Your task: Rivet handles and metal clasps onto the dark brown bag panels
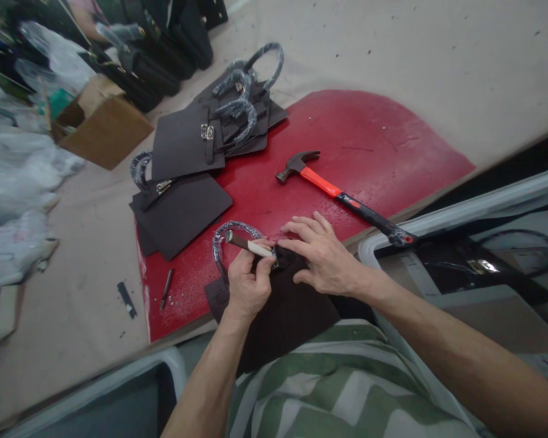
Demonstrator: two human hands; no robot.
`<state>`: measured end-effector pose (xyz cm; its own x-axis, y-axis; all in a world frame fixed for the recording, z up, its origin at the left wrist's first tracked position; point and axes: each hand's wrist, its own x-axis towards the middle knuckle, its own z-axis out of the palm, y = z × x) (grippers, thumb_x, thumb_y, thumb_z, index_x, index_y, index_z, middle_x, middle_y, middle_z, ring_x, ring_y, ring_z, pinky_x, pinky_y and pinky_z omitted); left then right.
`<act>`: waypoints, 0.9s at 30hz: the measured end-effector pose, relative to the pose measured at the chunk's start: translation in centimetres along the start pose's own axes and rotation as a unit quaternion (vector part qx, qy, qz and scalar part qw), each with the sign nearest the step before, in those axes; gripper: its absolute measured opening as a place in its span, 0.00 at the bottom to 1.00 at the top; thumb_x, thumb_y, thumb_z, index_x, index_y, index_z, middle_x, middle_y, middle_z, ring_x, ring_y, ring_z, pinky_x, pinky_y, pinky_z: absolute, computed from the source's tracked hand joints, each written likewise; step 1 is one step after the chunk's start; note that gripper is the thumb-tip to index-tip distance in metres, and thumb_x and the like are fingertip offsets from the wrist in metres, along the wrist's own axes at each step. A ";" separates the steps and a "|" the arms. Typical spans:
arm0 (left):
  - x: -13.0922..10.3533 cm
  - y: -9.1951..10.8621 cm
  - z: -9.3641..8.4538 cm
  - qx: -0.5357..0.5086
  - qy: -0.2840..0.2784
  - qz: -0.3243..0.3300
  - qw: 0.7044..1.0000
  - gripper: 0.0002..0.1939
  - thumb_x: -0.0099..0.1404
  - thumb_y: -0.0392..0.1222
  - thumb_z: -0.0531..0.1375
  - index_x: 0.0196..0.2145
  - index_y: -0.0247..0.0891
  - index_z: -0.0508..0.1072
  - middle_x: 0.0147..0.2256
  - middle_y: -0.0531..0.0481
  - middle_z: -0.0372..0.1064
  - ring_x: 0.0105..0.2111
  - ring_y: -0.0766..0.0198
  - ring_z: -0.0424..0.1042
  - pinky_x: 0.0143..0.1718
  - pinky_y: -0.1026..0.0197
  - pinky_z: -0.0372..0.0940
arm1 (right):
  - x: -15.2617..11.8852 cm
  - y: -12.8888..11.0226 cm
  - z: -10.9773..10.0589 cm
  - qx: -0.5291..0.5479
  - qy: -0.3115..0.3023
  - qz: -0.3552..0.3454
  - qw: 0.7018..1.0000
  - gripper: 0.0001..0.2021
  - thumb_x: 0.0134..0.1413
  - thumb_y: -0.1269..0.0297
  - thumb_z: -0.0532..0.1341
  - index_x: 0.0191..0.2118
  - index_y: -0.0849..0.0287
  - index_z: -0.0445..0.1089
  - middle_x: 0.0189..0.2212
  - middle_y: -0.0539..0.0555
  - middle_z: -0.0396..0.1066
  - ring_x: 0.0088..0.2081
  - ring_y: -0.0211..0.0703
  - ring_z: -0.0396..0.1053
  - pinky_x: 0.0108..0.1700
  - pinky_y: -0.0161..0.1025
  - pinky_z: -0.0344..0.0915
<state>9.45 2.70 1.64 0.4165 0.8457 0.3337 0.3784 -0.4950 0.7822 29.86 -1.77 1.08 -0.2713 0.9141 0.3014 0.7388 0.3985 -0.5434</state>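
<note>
A dark bag panel (287,310) lies at the near table edge, partly against my lap, with a plastic-wrapped handle (218,246) curving up from it. My left hand (251,283) pinches a dark strap (238,241) that has a metal end and a whitish strip along it. My right hand (326,258) rests over the panel with its fingers spread, fingertips close to a small metal fitting (275,258). Whether those fingertips touch the fitting is hard to see. Beyond the right hand lies a claw hammer (322,181) with an orange and black handle.
Dark bag panels (182,143) with wrapped handles are stacked on the red mat (347,128). A thin metal rod (167,289) and a black strip (126,300) lie leftward. A cardboard box (109,131) sits far left. Grey bins (173,365) flank me; the right bin holds bag parts.
</note>
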 end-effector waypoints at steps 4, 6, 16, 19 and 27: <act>-0.4 0.1 0.5 0.027 0.026 0.047 0.998 0.04 0.68 0.35 0.58 0.39 0.37 0.73 0.42 0.44 0.76 0.44 0.57 0.76 0.50 0.54 0.70 | -2.8 -0.7 -0.1 0.029 0.172 0.026 0.984 0.12 0.58 0.69 0.62 0.48 0.60 0.72 0.49 0.61 0.72 0.54 0.53 0.67 0.59 0.55 0.63; -0.6 0.1 0.7 0.050 0.039 0.067 0.996 0.04 0.68 0.35 0.58 0.39 0.37 0.73 0.41 0.44 0.76 0.44 0.57 0.76 0.49 0.54 0.71 | -4.8 -1.3 0.4 0.049 0.224 0.069 0.971 0.08 0.60 0.72 0.59 0.43 0.58 0.73 0.43 0.58 0.75 0.46 0.48 0.71 0.52 0.49 0.67; -0.9 0.1 1.3 0.107 0.065 0.104 0.987 0.05 0.68 0.35 0.57 0.40 0.37 0.72 0.41 0.43 0.76 0.44 0.57 0.76 0.50 0.54 0.71 | -6.7 -3.0 4.5 0.484 -0.012 0.363 0.796 0.16 0.57 0.50 0.60 0.37 0.59 0.72 0.31 0.51 0.74 0.33 0.45 0.70 0.34 0.39 0.67; -0.4 -0.2 1.2 0.108 0.071 0.091 0.987 0.05 0.68 0.35 0.57 0.40 0.37 0.72 0.40 0.44 0.76 0.43 0.57 0.76 0.49 0.54 0.71 | -5.5 -3.3 4.5 0.479 0.022 0.382 0.790 0.15 0.55 0.49 0.61 0.31 0.58 0.68 0.25 0.48 0.68 0.28 0.41 0.65 0.30 0.36 0.62; 0.1 -0.4 1.1 0.099 0.076 0.086 0.988 0.05 0.68 0.36 0.57 0.40 0.38 0.73 0.39 0.44 0.76 0.43 0.57 0.77 0.49 0.55 0.71 | -5.1 -3.3 4.4 0.476 0.019 0.376 0.795 0.15 0.55 0.49 0.60 0.32 0.57 0.68 0.25 0.47 0.67 0.28 0.40 0.63 0.30 0.36 0.59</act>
<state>10.24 2.75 0.74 0.3657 0.7582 0.5399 0.4725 -0.6510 0.5941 26.12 -7.41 -2.16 0.0592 0.9249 -0.3755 -0.1238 -0.3665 -0.9222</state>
